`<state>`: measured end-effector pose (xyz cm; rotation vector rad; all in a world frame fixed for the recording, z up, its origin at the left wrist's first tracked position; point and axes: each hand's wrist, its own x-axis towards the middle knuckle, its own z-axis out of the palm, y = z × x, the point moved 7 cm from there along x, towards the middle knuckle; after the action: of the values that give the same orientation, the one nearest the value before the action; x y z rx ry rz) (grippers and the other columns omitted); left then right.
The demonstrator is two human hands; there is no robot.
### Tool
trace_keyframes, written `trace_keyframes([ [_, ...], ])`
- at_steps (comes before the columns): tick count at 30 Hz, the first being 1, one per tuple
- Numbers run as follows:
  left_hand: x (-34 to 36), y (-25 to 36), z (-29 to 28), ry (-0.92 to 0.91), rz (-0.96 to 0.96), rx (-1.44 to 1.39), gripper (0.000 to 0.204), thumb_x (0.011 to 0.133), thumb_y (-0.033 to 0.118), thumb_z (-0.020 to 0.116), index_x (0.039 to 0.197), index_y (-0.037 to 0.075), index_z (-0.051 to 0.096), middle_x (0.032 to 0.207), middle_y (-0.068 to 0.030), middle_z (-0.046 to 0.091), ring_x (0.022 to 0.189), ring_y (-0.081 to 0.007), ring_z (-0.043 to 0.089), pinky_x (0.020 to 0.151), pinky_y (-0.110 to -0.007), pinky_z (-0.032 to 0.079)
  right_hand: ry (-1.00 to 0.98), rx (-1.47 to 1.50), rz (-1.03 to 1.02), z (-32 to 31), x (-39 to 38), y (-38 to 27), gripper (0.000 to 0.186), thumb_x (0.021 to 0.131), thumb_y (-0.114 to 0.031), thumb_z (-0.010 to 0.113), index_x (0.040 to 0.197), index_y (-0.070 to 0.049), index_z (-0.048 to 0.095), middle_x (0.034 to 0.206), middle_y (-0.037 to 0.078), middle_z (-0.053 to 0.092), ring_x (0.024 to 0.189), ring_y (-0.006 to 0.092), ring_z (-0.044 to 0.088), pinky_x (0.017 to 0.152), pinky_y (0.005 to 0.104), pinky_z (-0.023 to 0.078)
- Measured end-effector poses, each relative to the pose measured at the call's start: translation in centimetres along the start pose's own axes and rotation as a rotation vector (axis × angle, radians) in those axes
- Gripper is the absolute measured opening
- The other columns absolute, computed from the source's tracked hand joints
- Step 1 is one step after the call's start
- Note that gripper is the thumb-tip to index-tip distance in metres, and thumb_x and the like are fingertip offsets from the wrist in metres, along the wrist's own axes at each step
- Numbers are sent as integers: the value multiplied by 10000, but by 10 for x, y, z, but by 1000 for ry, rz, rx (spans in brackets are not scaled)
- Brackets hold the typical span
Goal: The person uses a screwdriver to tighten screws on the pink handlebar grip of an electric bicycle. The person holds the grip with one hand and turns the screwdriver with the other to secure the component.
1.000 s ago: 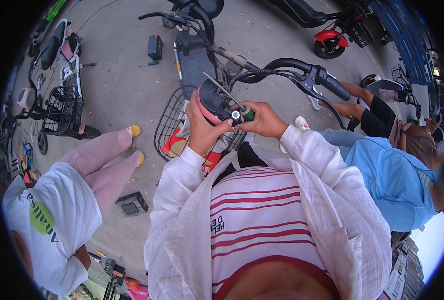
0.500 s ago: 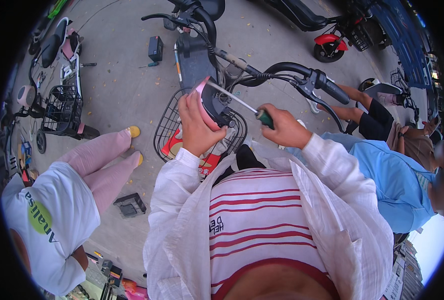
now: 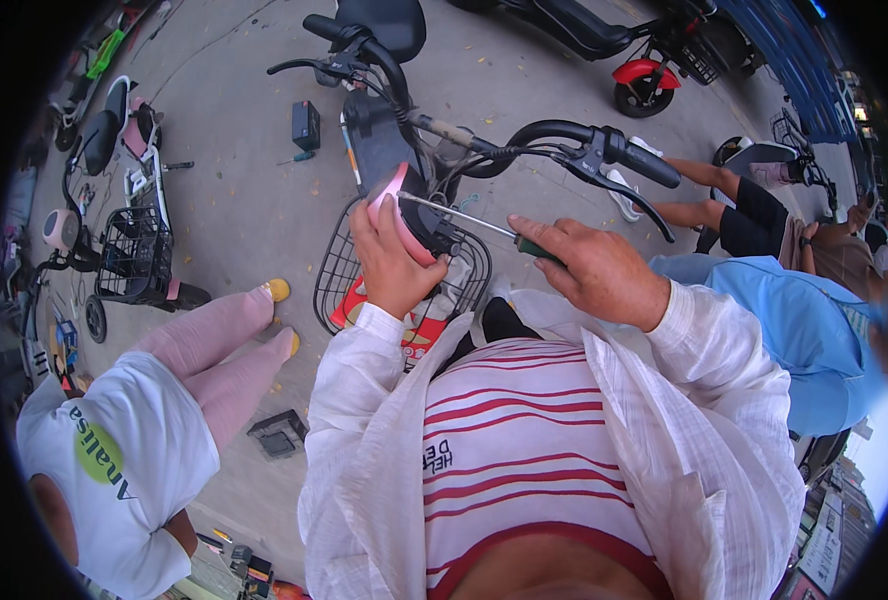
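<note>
My left hand (image 3: 396, 262) is wrapped round the pink headlight housing (image 3: 394, 205) at the front of an electric bike, above its wire basket (image 3: 326, 285). In my right hand (image 3: 604, 268) is a screwdriver (image 3: 476, 218) with a long metal shaft and a dark green handle. Its tip meets the upper rim of the housing, where pink shell and black part join; whether it sits in a screw or a seam is too small to tell. The black handlebar (image 3: 554, 130) with cables and brake levers stretches just beyond my hands. Red and white packaging (image 3: 424, 330) lies in the basket.
A person in pink trousers (image 3: 189, 380) stands at the left, beside another basketed bike (image 3: 134, 245). A person in light blue (image 3: 754, 320) is close on my right. On the ground are a black battery block (image 3: 306, 126) and a dark tray (image 3: 279, 436).
My right hand has turned over, its back now upward, and the screwdriver lies flatter with its tip lower on the housing. My left hand keeps its hold. The whole view has shifted slightly.
</note>
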<state>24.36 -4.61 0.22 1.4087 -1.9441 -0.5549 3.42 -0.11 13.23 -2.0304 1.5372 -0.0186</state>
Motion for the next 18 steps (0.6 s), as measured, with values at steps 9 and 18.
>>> trace_keyframes([
  [9, -4, 8, 0, 2, 30, 88, 1095, 536, 229, 888, 1456, 51, 321, 1429, -279, 299, 1339, -492, 317, 1108, -530, 295, -72, -208, 62, -14, 0, -19, 553, 901, -109, 604, 1443, -121, 496, 886, 179, 673, 707, 334, 666, 653, 425, 532],
  [18, -8, 9, -1, 5, 9, 115, 1067, 565, 258, 873, 1460, 42, 336, 1448, -284, 284, 1360, -487, 297, 1125, -512, 279, -83, -352, 25, -26, 7, -37, 538, 875, -76, 598, 1409, -80, 530, 876, 200, 689, 719, 327, 693, 609, 410, 546],
])
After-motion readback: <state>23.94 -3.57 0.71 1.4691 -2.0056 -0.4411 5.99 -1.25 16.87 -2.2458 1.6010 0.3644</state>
